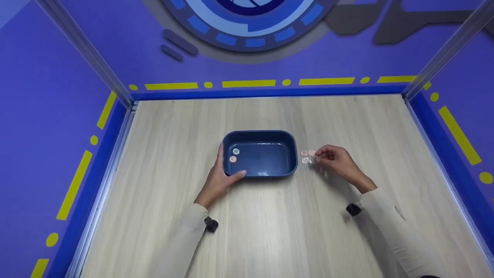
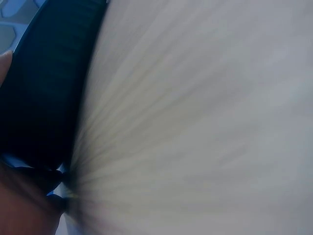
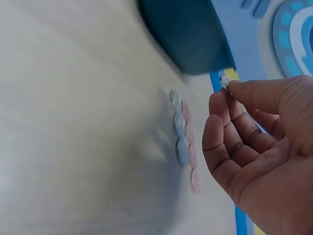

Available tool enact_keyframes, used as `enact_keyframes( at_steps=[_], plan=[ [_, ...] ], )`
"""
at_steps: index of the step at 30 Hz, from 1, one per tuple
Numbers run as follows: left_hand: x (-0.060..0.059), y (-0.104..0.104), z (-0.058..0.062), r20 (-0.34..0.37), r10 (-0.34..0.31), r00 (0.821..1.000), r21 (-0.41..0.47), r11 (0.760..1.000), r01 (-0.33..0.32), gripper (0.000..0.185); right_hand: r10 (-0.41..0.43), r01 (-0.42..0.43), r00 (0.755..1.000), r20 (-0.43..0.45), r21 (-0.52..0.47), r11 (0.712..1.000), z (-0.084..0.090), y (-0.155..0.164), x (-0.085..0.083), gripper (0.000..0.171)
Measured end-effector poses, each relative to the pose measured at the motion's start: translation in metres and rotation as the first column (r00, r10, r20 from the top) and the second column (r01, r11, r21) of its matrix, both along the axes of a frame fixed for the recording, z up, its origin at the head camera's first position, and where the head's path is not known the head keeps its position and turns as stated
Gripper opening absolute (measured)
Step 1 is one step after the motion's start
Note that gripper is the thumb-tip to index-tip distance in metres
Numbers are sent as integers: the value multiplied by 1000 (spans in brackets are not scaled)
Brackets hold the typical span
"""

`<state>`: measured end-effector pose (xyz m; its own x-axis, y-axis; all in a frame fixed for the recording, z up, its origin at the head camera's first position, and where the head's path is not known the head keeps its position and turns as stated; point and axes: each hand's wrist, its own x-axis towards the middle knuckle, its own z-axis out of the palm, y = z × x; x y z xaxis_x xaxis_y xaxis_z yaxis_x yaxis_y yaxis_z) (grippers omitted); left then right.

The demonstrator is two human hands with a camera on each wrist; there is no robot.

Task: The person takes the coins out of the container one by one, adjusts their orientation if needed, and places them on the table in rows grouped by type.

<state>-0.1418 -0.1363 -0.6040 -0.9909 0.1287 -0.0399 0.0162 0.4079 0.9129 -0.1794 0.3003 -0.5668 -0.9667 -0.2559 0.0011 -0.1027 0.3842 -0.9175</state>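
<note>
One blue tub (image 1: 259, 153) sits mid-table, and two coins lie inside at its left end: one silver coin (image 1: 236, 151) and one copper coin (image 1: 232, 159). To the right of the tub, a small cluster of coins (image 1: 308, 156) lies on the table, at least four showing, two copper on the far side and two silver nearer. One more silver coin (image 3: 225, 81) is pinched in the right hand (image 1: 336, 159).

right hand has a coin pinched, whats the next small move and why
Probably carry the coin left over the blue tray and let it drop. The right hand pinches it just above the coins on the table, two coins already lie inside, and the left hand steadies the tray's near left corner.
</note>
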Motion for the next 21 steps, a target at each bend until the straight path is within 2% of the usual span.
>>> enact_keyframes(
  at_steps=[8, 17, 21],
  plan=[
    [0, 0, -1, 15, 6, 1000, -2, 1000, -6, 132, -101, 99, 995, 22, 85, 991, -16, 25, 3, 16],
    [1, 0, 1, 19, 7, 1000, -8, 1000, -7, 131, -167, 168, 986, -18, 143, 975, -28, 31, 6, 13],
    [1, 0, 3, 12, 3, 1000, -4, 1000, -3, 130, -188, 197, 980, -64, 179, 964, -31, 28, 9, 12]
  ],
)
